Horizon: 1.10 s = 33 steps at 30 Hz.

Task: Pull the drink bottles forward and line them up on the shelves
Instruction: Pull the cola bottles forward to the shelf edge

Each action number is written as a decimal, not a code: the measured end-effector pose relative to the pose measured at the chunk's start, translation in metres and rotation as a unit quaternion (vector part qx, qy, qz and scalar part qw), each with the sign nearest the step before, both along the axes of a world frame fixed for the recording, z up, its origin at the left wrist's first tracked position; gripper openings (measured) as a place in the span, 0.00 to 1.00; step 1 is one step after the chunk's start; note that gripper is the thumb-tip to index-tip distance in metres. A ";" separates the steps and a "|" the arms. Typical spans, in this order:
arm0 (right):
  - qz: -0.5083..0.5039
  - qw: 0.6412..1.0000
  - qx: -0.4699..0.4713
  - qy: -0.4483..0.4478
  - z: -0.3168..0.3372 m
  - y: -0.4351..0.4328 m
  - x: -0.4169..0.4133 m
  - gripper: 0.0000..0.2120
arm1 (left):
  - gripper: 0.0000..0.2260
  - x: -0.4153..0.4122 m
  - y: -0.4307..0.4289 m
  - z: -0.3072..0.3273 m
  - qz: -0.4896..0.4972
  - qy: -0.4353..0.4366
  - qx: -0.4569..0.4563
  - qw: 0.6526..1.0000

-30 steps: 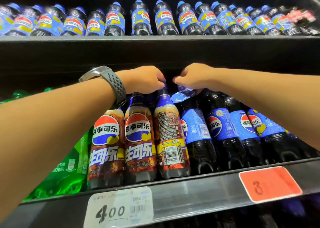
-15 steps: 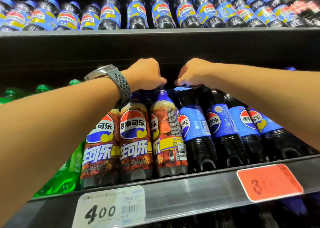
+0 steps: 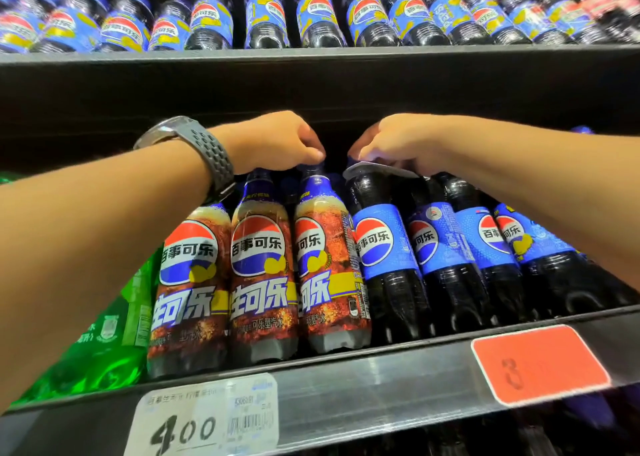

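Under the upper shelf (image 3: 311, 84), left hand (image 3: 273, 143) and right hand (image 3: 398, 143) grip bottles (image 3: 329, 265).

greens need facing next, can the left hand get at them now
Probably yes: the green bottles stand at the shelf front with nothing before them but its own forearm, once the left hand releases the brown-label bottle.

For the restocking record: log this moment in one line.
step: fronting bottles | left grip: holds top of brown-label bottle | right grip: holds top of blue-label bottle | both bottles: front row
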State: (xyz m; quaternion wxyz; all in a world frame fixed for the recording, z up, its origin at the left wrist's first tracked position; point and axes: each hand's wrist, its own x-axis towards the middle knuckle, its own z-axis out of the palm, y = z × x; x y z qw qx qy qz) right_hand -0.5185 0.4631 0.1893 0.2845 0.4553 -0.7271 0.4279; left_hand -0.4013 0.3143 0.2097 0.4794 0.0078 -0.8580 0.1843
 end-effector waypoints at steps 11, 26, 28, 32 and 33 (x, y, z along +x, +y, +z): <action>-0.104 0.989 -0.035 0.097 -0.002 -0.014 0.006 0.14 | 0.20 -0.025 0.006 0.001 0.046 0.106 -0.002 0.993; -0.037 0.999 0.012 0.030 0.002 -0.007 0.012 0.12 | 0.15 -0.022 0.012 -0.001 0.093 0.109 0.022 0.989; -0.046 0.997 0.033 0.058 0.001 -0.007 0.015 0.14 | 0.14 -0.023 0.014 -0.003 0.093 0.112 0.028 0.989; -0.070 0.994 0.039 0.074 -0.001 -0.006 0.017 0.14 | 0.13 -0.029 0.015 -0.009 0.083 0.118 0.030 0.989; -0.077 0.992 0.038 0.090 -0.002 -0.004 0.014 0.15 | 0.13 -0.030 0.015 -0.010 0.080 0.118 0.030 0.989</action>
